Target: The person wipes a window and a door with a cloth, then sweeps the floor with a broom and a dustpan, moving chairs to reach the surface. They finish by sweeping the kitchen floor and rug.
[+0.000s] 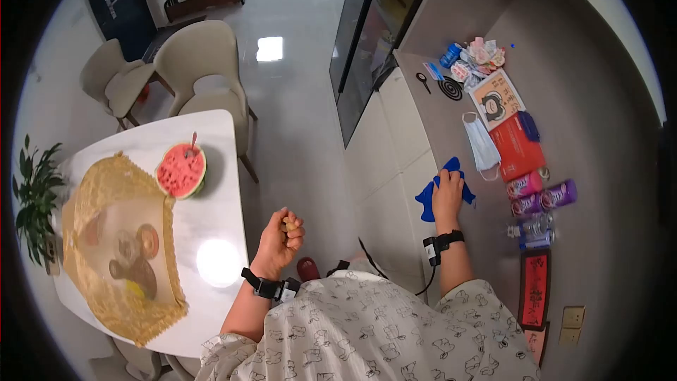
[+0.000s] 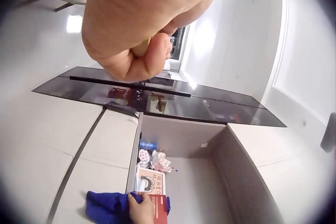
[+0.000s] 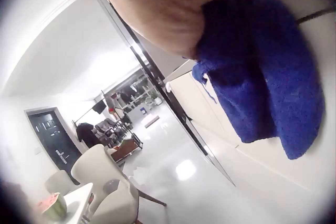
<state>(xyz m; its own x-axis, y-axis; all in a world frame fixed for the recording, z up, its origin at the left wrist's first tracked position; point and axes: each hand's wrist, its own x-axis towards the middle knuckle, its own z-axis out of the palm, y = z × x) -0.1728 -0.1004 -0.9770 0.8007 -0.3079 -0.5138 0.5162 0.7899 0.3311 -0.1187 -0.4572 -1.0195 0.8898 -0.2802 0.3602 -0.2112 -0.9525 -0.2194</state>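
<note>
In the head view my right hand (image 1: 448, 197) grips a blue cloth (image 1: 427, 201) at the edge of the grey counter, its ends hanging out on both sides of the fingers. The cloth (image 3: 262, 71) fills much of the right wrist view, bunched and hanging below my hand (image 3: 163, 14). My left hand (image 1: 281, 240) is held in the air between table and cabinet, fingers curled round a small yellowish thing (image 2: 140, 48), mostly hidden; what it is I cannot tell. The left wrist view shows that hand (image 2: 152, 19) close up.
Along the counter (image 1: 599, 169) lie a mask (image 1: 482, 146), a red box (image 1: 517, 148), a framed picture (image 1: 496, 101), purple packs (image 1: 558, 195) and bottles (image 1: 532, 226). On the left, a white table (image 1: 218, 219) holds half a watermelon (image 1: 181, 171) and a gold food cover (image 1: 113, 183). Chairs (image 1: 201, 56) stand behind.
</note>
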